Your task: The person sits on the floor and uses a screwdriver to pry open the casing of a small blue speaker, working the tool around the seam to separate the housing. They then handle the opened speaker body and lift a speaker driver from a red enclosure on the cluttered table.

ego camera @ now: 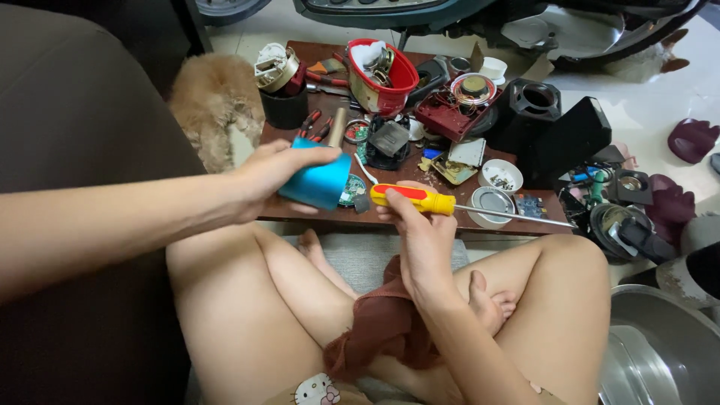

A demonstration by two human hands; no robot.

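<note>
My left hand (274, 174) grips a blue cylindrical speaker shell (319, 184), tilted so that its open end with a round circuit board (350, 191) faces right. My right hand (420, 229) holds a screwdriver with a yellow and red handle (412, 198). Its long metal shaft (517, 216) points right, away from the shell. The two hands are close together above the front edge of a low brown table (442, 225). I sit cross-legged on the floor behind it.
The table is crowded: a red basket of parts (384, 79), a black cup (285, 109), a loose speaker driver (472, 90), small white bowls (501, 174), pliers (311, 124). Black speaker boxes (555, 131) stand at right. A furry animal (214, 101) lies at left, a metal basin (660, 345) at lower right.
</note>
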